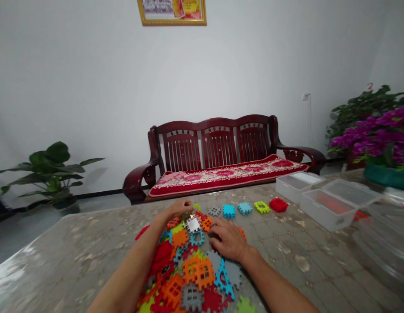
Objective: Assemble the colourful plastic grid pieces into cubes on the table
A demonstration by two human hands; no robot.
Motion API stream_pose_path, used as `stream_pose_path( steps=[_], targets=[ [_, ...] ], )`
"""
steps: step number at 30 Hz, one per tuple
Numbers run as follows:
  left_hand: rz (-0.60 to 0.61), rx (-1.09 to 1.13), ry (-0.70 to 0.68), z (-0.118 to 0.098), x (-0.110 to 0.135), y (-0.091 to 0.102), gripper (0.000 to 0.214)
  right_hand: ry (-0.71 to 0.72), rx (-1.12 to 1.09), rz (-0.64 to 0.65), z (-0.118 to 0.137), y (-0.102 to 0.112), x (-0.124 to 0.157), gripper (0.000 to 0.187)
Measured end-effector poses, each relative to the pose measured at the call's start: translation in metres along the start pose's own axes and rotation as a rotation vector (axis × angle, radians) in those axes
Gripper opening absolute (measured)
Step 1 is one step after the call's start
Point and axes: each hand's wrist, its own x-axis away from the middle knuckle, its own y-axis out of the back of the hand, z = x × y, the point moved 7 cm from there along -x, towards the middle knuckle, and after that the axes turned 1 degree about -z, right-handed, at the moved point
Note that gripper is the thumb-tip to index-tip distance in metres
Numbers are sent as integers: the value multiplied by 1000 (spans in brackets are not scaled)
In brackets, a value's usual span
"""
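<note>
Head view. Holdings on one tabletop [91,243], a glossy, mottled stone pattern.

1. Pile [189,269]. Flat plastic tiles, mostly square with a few triangular, with notched edges and open-grid middles. Colours are orange, red, blue, grey and lime. It is heaped between the two forearms, from the near edge out to the hands.

2. Left hand [180,208]. It sits at the pile's far end, knuckles up, fingers curled down onto the tiles. Whether it grips one cannot be told. A lime tile [197,207] sits just beside its fingertips, to the right.

3. Right hand [228,239]. Palm down with fingers loosely spread, it lies flat on the pile's right side and holds nothing that shows. Its fingertips point left toward a pale tile [193,224], which lies on top of the heap between the two hands.

4. Row [244,208]. Set apart from the pile, beyond it and to its right. The colours run grey, blue, lighter blue, lime and red. Its long axis runs left to right across the tabletop. The right hand is the nearer one, and the grey end is closest to it.

5. Bins [329,208]. Clear plastic, rectangular, right of the row. One shows something red inside.

6. Bench [218,148]. Dark carved wood with a red patterned cushion, against a white wall. Plants [52,169] stand at both sides of the room.
</note>
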Motion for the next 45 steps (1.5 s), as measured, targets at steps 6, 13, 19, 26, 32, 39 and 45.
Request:
stream_pose_path(
  steps=[6, 13, 19, 26, 32, 39, 45],
  targets=[
    [204, 102, -64, -27, 13, -5, 53, 11, -5, -15, 1, 1, 1, 13],
    [40, -11, -203, -74, -31, -32, 41, -9, 31, -26, 0, 2, -1, 17],
    [34, -140, -192, -72, -41, -63, 44, -17, 31, -32, -4, -1, -1, 15],
    [22, -137, -170, -61, -3, -37, 20, -47, 48, -34, -5, 1, -2, 18],
    [-11, -89, -213, -80, 76, -12, 22, -39, -24, -35, -4, 4, -1, 18],
    [-401, -256, -42, -38, 180, 19, 40, -225, -234, -89, -27, 22, -8, 28],
    [-631, -241, 508, 62, 228, 32, 53, -408, -127, -149, -55, 37, 5, 29]
  ],
)
